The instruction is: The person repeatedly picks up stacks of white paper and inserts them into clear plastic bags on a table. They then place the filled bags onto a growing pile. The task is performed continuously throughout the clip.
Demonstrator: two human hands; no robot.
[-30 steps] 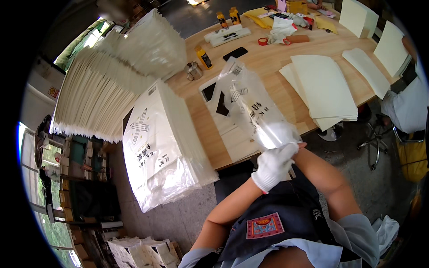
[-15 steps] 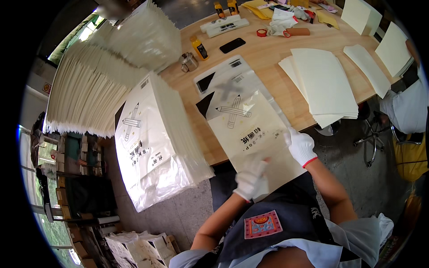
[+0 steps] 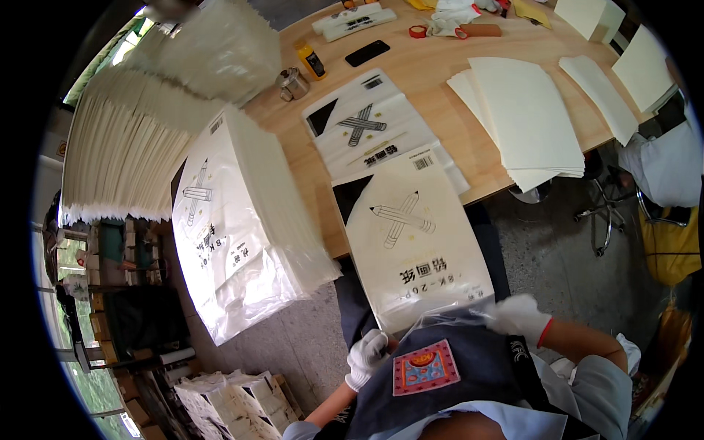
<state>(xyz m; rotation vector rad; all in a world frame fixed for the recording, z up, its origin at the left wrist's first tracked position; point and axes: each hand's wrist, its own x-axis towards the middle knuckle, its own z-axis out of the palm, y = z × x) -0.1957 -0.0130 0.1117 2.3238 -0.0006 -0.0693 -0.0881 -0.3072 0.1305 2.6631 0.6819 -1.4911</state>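
Paper in a clear plastic bag (image 3: 411, 249) hangs off the near edge of the wooden counter (image 3: 433, 66), its far end resting on the wood and its open near end drawn down toward the person's dark apron (image 3: 440, 374). The bag shows a crossed-pencil drawing and a barcode at its far corner. The right hand (image 3: 519, 315), in a white glove with a red cuff, is closed on the crinkled near right corner of the bag's mouth. The left hand (image 3: 365, 356), also gloved white, sits curled just below the bag's near left corner, close to the film; whether it grips the plastic I cannot tell. Just beyond the held bag, a second printed bag (image 3: 367, 125) lies flat on the counter, partly under it. To the left, a tall pile of filled bags (image 3: 235, 227) leans over the counter's left edge, and further left stands a wide bank of stacked white sheets (image 3: 117, 147). To the right on the counter lies a fanned stack of plain white paper (image 3: 524, 121), with more sheets near the far right corner. At the far side are a black phone (image 3: 367, 53), a small metal cup (image 3: 292, 83), a yellow bottle (image 3: 311, 60) and a roll of red tape (image 3: 417, 31).
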